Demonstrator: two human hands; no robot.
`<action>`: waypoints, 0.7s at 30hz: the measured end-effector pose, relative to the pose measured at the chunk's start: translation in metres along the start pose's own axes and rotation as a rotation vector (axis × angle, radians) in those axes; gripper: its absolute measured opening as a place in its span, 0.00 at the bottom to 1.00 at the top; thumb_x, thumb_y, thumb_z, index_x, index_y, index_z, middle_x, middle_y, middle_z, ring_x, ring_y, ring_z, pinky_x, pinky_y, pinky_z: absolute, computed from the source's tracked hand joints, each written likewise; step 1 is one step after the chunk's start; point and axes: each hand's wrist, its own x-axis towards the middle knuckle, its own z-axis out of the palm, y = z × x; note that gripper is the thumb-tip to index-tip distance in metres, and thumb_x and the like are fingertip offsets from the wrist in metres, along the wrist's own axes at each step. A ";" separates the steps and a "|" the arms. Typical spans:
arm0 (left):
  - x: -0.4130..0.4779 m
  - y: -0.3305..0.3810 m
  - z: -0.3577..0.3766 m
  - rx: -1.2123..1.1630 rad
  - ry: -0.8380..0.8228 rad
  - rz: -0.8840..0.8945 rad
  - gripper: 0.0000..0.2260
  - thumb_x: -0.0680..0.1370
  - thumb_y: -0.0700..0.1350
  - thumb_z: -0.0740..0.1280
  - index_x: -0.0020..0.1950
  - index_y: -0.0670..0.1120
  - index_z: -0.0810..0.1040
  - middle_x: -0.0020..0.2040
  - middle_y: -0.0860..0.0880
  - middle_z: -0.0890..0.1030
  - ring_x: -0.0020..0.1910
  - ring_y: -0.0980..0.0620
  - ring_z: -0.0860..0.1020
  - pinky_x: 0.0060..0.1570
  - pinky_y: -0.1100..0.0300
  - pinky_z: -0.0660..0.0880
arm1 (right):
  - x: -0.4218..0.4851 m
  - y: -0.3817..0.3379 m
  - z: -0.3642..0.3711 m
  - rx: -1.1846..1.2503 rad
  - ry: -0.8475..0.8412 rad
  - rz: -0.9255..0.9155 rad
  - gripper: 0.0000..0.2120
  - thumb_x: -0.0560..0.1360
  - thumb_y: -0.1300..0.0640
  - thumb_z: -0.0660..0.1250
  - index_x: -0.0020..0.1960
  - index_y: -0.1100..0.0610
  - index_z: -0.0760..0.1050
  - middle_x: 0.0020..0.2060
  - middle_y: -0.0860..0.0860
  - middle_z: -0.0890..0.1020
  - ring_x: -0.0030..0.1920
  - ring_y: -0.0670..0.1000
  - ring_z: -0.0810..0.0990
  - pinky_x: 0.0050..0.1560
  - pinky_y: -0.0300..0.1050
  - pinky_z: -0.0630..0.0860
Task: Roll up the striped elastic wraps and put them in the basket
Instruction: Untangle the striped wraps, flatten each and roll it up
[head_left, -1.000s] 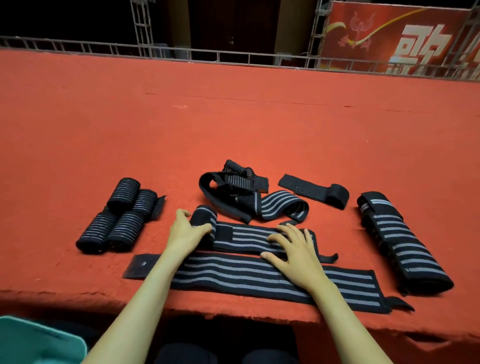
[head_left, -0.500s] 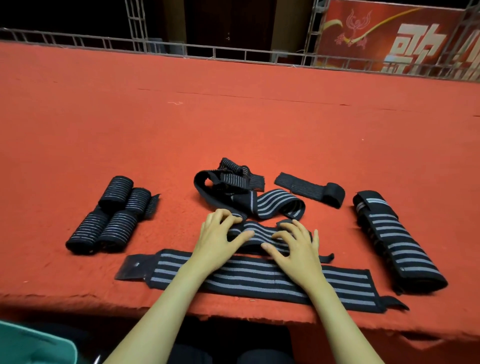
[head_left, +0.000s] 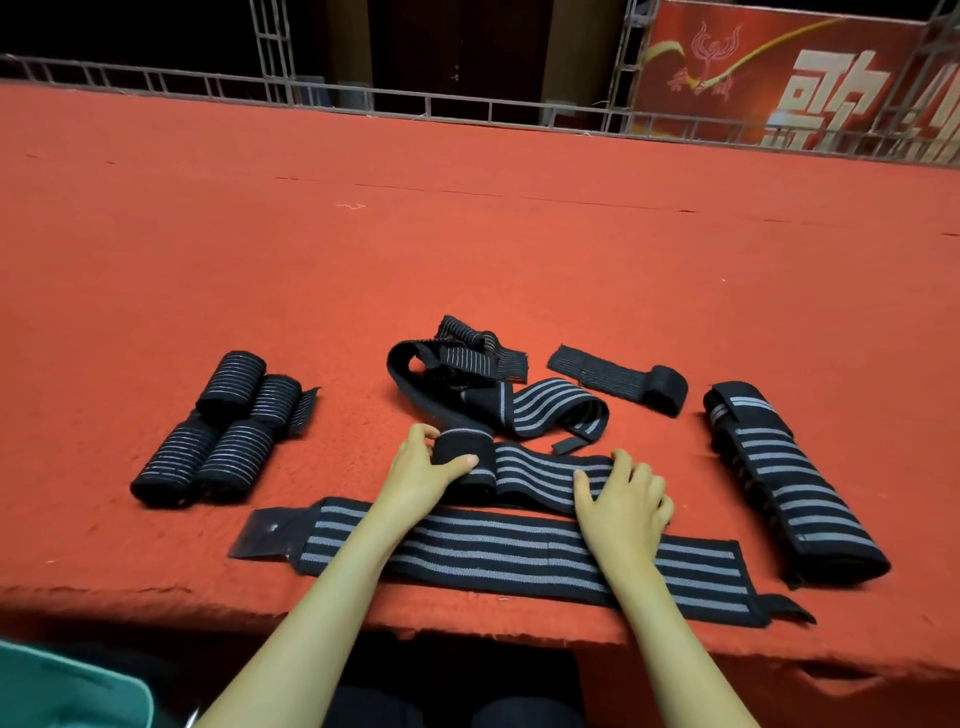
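Wrap (head_left: 540, 475) in work lies flat on the red table (head_left: 467, 234), lower middle of the head view, its left end already wound into a short roll. My left grip (head_left: 421, 470) has fingers and thumb curled round that roll. My right grip (head_left: 623, 501) lies flat with straight fingers, holding nothing and pressing the loose length down near its right end. Both my forearms cross a long wrap (head_left: 493, 553) spread along the near table edge.

I judge that the main risk is a slack or skewed roll. If my right grip lets the tension off, or my left winds at an angle, the stretchy band will cone out or spring open. A tangle (head_left: 498, 395) of loose wraps sits just above, and one of its tails ends right beside the band, so it could get drawn into the winding. The long wrap lies close to the edge, and a careless forearm could drag it off.

A teal corner at the lower left, below the table edge, is probably the basket (head_left: 67, 691). Its inside is out of frame, so I cannot tell what it holds. Four finished rolls (head_left: 218, 431) lie bunched on the table at centre left, not in it. A folded wrap (head_left: 784, 483) at right and a dark strip (head_left: 623, 379) above centre also wait on the table.
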 end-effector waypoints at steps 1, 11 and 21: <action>-0.001 0.000 0.001 -0.018 -0.016 -0.021 0.23 0.71 0.55 0.72 0.59 0.50 0.67 0.56 0.50 0.75 0.56 0.51 0.74 0.59 0.54 0.71 | 0.000 0.000 -0.001 -0.006 -0.010 -0.006 0.26 0.77 0.45 0.62 0.69 0.58 0.66 0.58 0.56 0.73 0.60 0.59 0.68 0.63 0.57 0.61; -0.005 0.004 -0.004 -0.158 0.068 -0.104 0.26 0.69 0.52 0.74 0.59 0.47 0.65 0.44 0.51 0.77 0.43 0.53 0.77 0.42 0.58 0.69 | 0.001 0.003 -0.007 0.339 -0.077 -0.204 0.15 0.78 0.61 0.61 0.64 0.53 0.70 0.50 0.52 0.72 0.47 0.57 0.75 0.52 0.53 0.72; -0.003 0.005 -0.020 0.188 0.259 0.088 0.21 0.68 0.47 0.73 0.54 0.47 0.66 0.51 0.49 0.72 0.51 0.50 0.70 0.48 0.59 0.65 | 0.004 0.000 -0.002 0.377 -0.236 -0.371 0.07 0.79 0.56 0.63 0.56 0.51 0.71 0.51 0.46 0.74 0.48 0.52 0.75 0.51 0.49 0.72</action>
